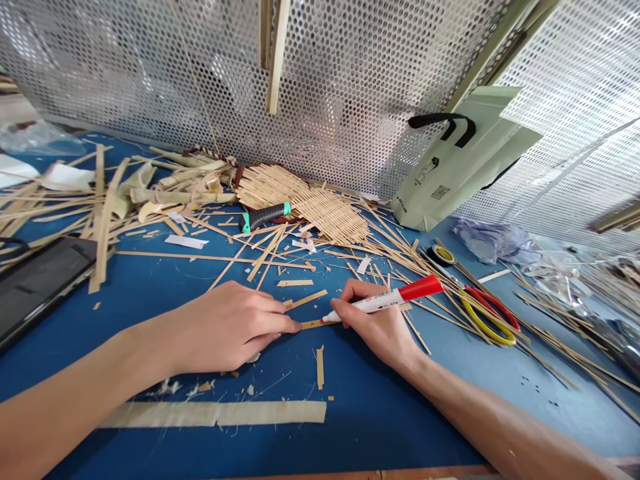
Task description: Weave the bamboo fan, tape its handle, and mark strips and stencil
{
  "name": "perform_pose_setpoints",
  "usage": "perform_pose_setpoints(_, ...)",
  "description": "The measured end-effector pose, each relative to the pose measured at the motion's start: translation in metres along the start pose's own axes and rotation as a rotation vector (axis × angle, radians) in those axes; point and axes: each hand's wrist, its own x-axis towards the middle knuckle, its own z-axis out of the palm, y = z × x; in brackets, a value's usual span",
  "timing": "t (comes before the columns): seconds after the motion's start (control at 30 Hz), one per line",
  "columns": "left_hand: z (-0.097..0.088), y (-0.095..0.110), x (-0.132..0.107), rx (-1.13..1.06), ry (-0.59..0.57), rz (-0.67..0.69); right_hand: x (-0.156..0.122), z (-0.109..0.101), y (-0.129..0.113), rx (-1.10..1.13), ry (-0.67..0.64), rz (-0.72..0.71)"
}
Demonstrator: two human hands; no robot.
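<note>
My right hand is closed in a writing grip around a white marker with a red cap on its back end. The marker's tip touches a short bamboo strip that bears small red marks. At the strip's other end, my left hand lies low on the table with its fingertips pressing the strip down. Its thumb and the strip's left end are hidden under the hand. Another short bamboo piece lies just beyond the fingers, and a small upright-lying sliver is nearer to me.
A wide flat strip lies along the front of the blue table. Behind are a woven bamboo piece, a black-and-green handle and scattered strips. Scissors and a paper bag are at right, a dark phone-like device at left.
</note>
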Motion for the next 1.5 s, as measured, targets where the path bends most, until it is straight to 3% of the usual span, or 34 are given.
perform_pose_setpoints(0.77,0.001,-0.001,0.0,0.027,0.034,0.022,0.001,0.001,0.001,0.009,0.003,0.055)
perform_pose_setpoints(1.1,-0.002,0.003,0.001,-0.002,0.004,-0.012,0.005,-0.005,0.002,0.121,0.162,0.031)
perform_pose_setpoints(1.2,-0.008,0.008,0.002,-0.06,0.033,-0.004,0.007,-0.006,0.006,0.146,0.151,0.018)
perform_pose_setpoints(1.27,-0.019,0.006,0.005,-0.133,0.126,-0.058,0.008,-0.006,0.008,0.148,0.129,0.038)
perform_pose_setpoints(1.33,-0.039,-0.008,0.013,-0.165,0.28,-0.222,0.01,-0.006,0.01,0.159,0.11,0.055)
perform_pose_setpoints(1.43,-0.076,-0.05,0.034,-0.087,0.464,-0.631,0.011,-0.004,0.01,0.176,0.093,0.042)
perform_pose_setpoints(1.5,-0.096,-0.087,0.053,-0.073,0.551,-0.775,0.011,-0.004,0.01,0.185,0.088,0.02)
